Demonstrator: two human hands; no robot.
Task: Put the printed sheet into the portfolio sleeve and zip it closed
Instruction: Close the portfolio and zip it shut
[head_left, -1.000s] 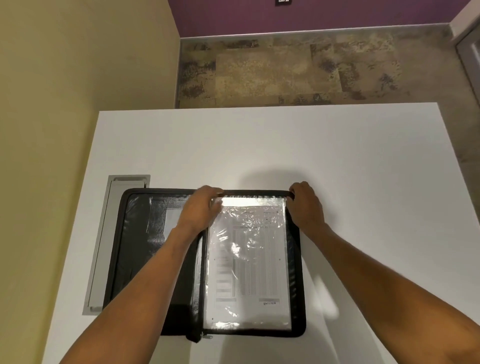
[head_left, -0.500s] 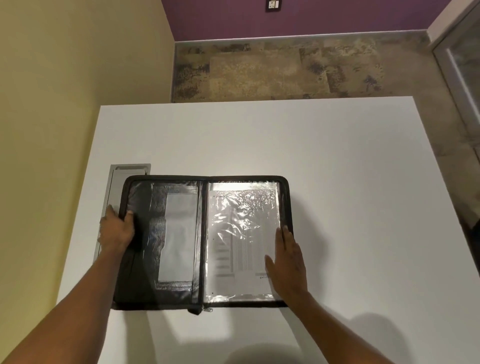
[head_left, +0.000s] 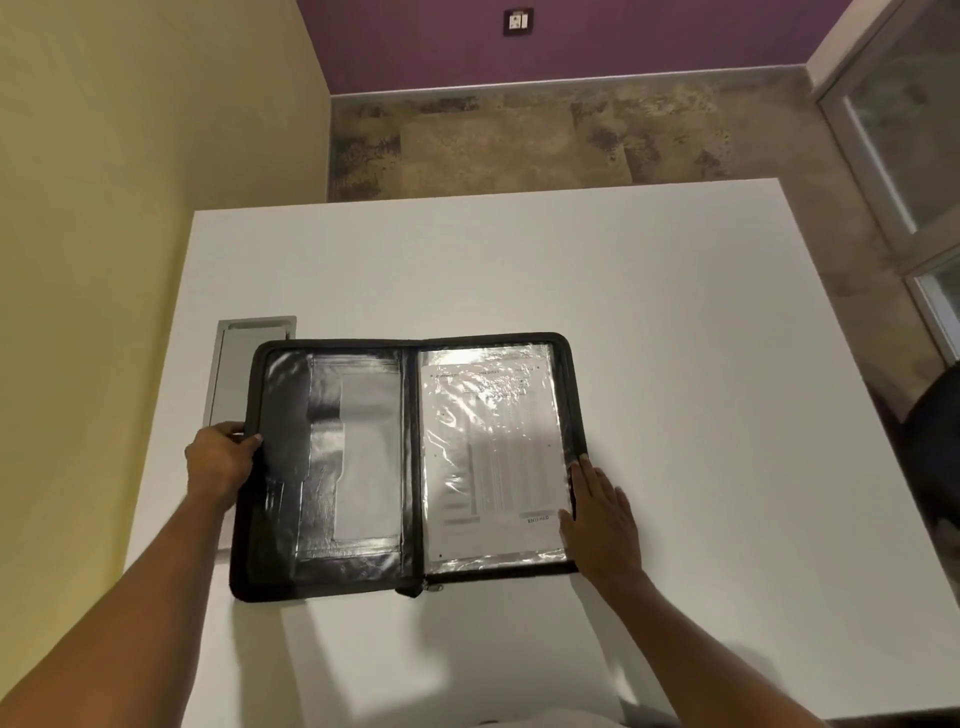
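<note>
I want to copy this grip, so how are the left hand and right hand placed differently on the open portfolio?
The left hand curls around the portfolio's left edge, thumb on top; the right hand lies flat, fingers straight, by the right edge beside the printed sheet. Both touch outer edges.

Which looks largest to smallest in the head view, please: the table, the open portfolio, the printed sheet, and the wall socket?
1. table
2. portfolio
3. printed sheet
4. wall socket, though it is farthest from the camera, so it looks smaller than it is.

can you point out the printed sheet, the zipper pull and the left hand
printed sheet (head_left: 498, 457), head view, middle of the page under the clear sleeve
zipper pull (head_left: 434, 587), head view, metal tab at the spine's near end
left hand (head_left: 221, 462), head view, back of the hand
</note>
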